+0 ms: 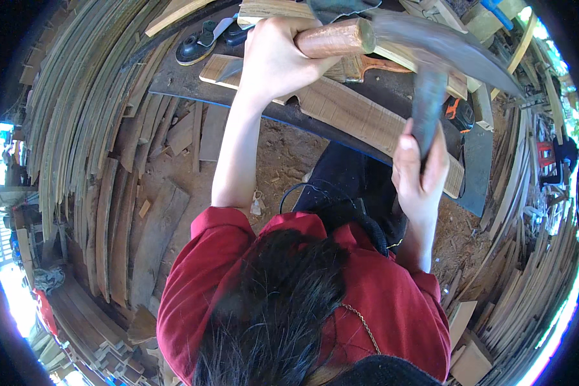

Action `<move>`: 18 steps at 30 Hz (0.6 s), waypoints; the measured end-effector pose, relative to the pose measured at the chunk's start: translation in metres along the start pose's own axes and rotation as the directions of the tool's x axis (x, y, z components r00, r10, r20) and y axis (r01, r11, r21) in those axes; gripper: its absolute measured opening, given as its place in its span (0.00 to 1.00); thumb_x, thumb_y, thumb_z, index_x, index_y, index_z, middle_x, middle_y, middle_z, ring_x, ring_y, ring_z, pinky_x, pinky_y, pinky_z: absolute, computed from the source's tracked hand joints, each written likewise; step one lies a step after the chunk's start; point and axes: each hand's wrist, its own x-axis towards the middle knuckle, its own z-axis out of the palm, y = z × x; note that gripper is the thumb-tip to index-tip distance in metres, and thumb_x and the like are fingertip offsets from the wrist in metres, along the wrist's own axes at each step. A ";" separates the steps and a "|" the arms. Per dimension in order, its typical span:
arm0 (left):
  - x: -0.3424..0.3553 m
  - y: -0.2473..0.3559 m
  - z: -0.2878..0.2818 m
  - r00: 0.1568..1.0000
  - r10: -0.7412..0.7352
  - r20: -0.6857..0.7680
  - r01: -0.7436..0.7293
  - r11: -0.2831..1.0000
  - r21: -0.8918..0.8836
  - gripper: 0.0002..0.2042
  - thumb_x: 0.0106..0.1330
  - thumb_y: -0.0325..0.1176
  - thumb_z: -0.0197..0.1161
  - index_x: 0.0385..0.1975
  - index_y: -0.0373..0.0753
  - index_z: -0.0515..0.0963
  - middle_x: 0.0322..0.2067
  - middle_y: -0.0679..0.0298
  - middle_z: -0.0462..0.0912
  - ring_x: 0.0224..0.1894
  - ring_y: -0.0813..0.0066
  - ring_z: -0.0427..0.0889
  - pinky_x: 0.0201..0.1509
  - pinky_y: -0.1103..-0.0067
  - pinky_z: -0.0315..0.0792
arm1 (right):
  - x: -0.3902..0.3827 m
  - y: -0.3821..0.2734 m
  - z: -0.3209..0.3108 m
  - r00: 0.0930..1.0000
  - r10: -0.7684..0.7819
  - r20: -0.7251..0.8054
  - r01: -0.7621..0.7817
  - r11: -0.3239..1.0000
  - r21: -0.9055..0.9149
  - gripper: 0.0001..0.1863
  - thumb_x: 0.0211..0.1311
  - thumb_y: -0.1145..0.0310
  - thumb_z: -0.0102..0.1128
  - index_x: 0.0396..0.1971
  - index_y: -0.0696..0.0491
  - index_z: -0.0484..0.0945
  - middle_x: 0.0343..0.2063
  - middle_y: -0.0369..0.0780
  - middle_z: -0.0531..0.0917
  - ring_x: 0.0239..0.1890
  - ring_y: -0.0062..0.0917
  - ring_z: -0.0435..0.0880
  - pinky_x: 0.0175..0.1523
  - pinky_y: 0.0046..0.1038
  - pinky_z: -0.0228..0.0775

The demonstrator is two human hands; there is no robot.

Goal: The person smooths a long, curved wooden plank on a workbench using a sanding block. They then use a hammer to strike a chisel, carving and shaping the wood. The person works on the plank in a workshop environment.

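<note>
My left hand (278, 61) is closed round the thick wooden handle of a chisel (341, 38), whose butt end points right; its blade is hidden. In my right hand (421, 164) is a hammer (430, 106), gripped by its dark handle and raised in front of the bench. The long curved hammer head is smeared by motion and sits just right of the chisel butt, apart from it as far as I can tell. Below both hands a wooden board (360, 119) lies slantwise, with a small notch in its near edge.
A brush (350, 67) with an orange handle lies behind the board. An orange and black tape measure (460, 116) sits at the right, near a grey metal sheet (477, 168). Stacked planks (77, 116) line the left side, and more timber (534, 283) lies at the right.
</note>
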 end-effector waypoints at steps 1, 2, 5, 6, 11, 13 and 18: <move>0.003 0.000 -0.002 0.999 -0.035 0.002 0.035 0.999 -0.038 0.13 0.49 0.36 0.73 0.30 0.35 0.83 0.23 0.63 0.84 0.25 0.83 0.81 0.31 0.83 0.73 | 0.000 -0.003 0.002 0.998 -0.046 -0.044 0.050 0.995 0.089 0.11 0.65 0.62 0.52 0.36 0.55 0.66 0.19 0.35 0.69 0.17 0.17 0.67 0.22 0.21 0.58; 0.007 0.002 -0.006 0.997 -0.074 0.013 0.075 0.994 -0.075 0.13 0.49 0.37 0.73 0.30 0.35 0.83 0.24 0.63 0.84 0.26 0.82 0.81 0.32 0.82 0.73 | 0.001 -0.006 0.004 0.992 -0.092 -0.090 0.106 0.979 0.173 0.12 0.68 0.61 0.48 0.38 0.55 0.64 0.16 0.32 0.65 0.14 0.13 0.62 0.17 0.17 0.52; 0.015 0.006 -0.007 0.994 -0.089 -0.059 0.072 0.967 -0.246 0.13 0.47 0.34 0.73 0.31 0.34 0.82 0.25 0.60 0.85 0.29 0.80 0.83 0.35 0.82 0.74 | 0.006 -0.024 0.007 0.977 -0.139 -0.161 0.193 0.896 0.399 0.14 0.70 0.57 0.44 0.40 0.54 0.61 0.12 0.29 0.58 0.10 0.08 0.55 0.12 0.13 0.46; 0.019 0.011 -0.011 0.992 -0.124 -0.031 0.110 0.951 -0.288 0.12 0.48 0.32 0.72 0.30 0.33 0.82 0.25 0.59 0.84 0.29 0.81 0.83 0.34 0.82 0.74 | 0.007 -0.027 0.011 0.974 -0.122 -0.188 0.193 0.884 0.425 0.13 0.70 0.59 0.45 0.41 0.54 0.63 0.12 0.28 0.59 0.10 0.08 0.56 0.13 0.13 0.46; 0.006 0.002 0.004 0.991 -0.126 -0.045 0.125 0.992 -0.022 0.12 0.43 0.44 0.71 0.22 0.43 0.83 0.19 0.61 0.81 0.25 0.63 0.83 0.31 0.74 0.75 | 0.023 -0.027 -0.003 0.998 0.049 0.045 -0.044 0.993 -0.105 0.11 0.64 0.64 0.55 0.36 0.56 0.70 0.23 0.39 0.74 0.23 0.22 0.73 0.31 0.26 0.66; 0.005 0.000 0.006 0.993 -0.077 -0.090 0.073 0.996 -0.043 0.12 0.43 0.43 0.71 0.22 0.43 0.83 0.19 0.61 0.81 0.25 0.62 0.82 0.31 0.73 0.75 | 0.021 -0.024 -0.004 0.999 -0.033 -0.033 0.033 0.999 0.000 0.11 0.65 0.64 0.54 0.37 0.56 0.70 0.21 0.36 0.72 0.20 0.19 0.70 0.27 0.22 0.62; 0.007 0.005 0.001 0.996 -0.090 -0.025 0.089 0.996 -0.015 0.14 0.45 0.36 0.74 0.31 0.37 0.83 0.26 0.60 0.85 0.31 0.75 0.85 0.36 0.80 0.75 | 0.012 -0.023 0.003 0.982 -0.118 -0.150 0.177 0.859 0.481 0.09 0.67 0.64 0.49 0.38 0.55 0.68 0.17 0.33 0.68 0.13 0.10 0.64 0.18 0.15 0.55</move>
